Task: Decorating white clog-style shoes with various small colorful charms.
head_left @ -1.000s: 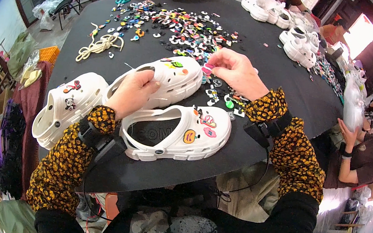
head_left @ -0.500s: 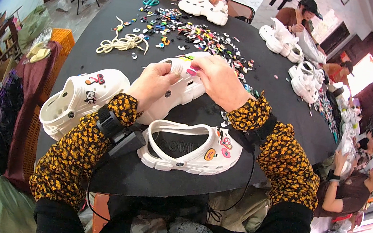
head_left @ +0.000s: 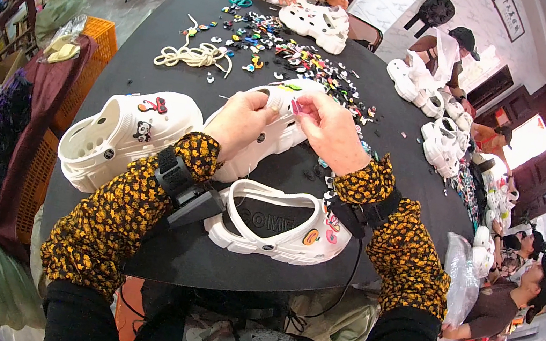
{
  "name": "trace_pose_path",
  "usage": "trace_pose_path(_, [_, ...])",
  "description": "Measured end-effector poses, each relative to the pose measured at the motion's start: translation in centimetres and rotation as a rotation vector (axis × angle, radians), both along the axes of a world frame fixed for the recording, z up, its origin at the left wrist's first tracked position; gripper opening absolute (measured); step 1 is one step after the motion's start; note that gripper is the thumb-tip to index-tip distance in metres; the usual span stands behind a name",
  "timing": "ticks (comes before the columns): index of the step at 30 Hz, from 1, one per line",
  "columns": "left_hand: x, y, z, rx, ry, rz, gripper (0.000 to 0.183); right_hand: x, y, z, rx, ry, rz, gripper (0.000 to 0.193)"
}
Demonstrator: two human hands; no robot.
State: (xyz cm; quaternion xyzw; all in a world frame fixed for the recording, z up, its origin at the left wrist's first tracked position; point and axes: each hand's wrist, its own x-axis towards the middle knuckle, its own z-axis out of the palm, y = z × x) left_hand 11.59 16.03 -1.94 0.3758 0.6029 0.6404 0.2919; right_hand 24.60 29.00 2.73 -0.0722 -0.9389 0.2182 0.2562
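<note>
A white clog (head_left: 270, 143) lies in front of me at the middle of the black table, with a green-yellow charm on its toe. My left hand (head_left: 243, 126) is closed at the clog's upper edge, thumb and fingers pressed together on it. Between the fingertips of my right hand (head_left: 336, 135) is a small pink shoe charm (head_left: 295, 107), held just over the clog's holed top. Nearer to me sits another white clog (head_left: 275, 247) with charms on its toe. A third white clog (head_left: 154, 117), bearing a panda charm and a red one, stands beside my left forearm.
Many loose charms (head_left: 304, 59) are strewn across the black table (head_left: 127, 247). A cream cord (head_left: 195, 55) and teal scissors (head_left: 240, 1) lie farther off. Across the table a person handles a white clog (head_left: 317, 23). More clogs (head_left: 443, 145) line the right side, where other people work.
My right hand has lifted the pink charm slightly and turned it. The person opposite has taken their hands off their clog. My view has shifted a little.
</note>
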Motion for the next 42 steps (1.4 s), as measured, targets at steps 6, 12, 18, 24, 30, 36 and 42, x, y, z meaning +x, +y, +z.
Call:
trace_pose_path(6, [-0.2, 0.1, -0.1, -0.051, -0.007, -0.037, 0.023, 0.0, -0.6, -0.2, -0.239, 0.016, -0.037, 0.018])
trace_pose_path(12, [-0.4, 0.2, -0.4, -0.076, 0.16, -0.004, 0.021, 0.1, -0.8, 0.1, -0.117, -0.004, -0.061, 0.016])
trace_pose_path(18, [-0.3, -0.2, 0.0, -0.044, 0.149, -0.023, 0.019, -0.2, -1.2, 0.6, 0.392, 0.025, 0.027, 0.015])
trace_pose_path(24, [-0.5, -0.7, 0.2, 0.003, 0.135, -0.07, 0.02, -0.2, -1.7, 0.8, 0.305, 0.048, 0.068, 0.011])
trace_pose_path(30, [-0.7, -0.5, 0.2, 0.003, 0.063, -0.064, 0.021, -0.3, -2.1, 0.9, 0.141, 0.031, 0.001, 0.01])
trace_pose_path(36, [-1.3, -0.5, 0.3, 0.053, -0.131, -0.079, 0.019, -1.0, -2.7, 1.3, -0.041, 0.043, -0.045, 0.011])
trace_pose_path(42, [-1.4, -0.6, 0.2, 0.049, -0.071, -0.053, 0.02, -1.5, -2.9, 1.8, 0.25, 0.086, 0.035, 0.012])
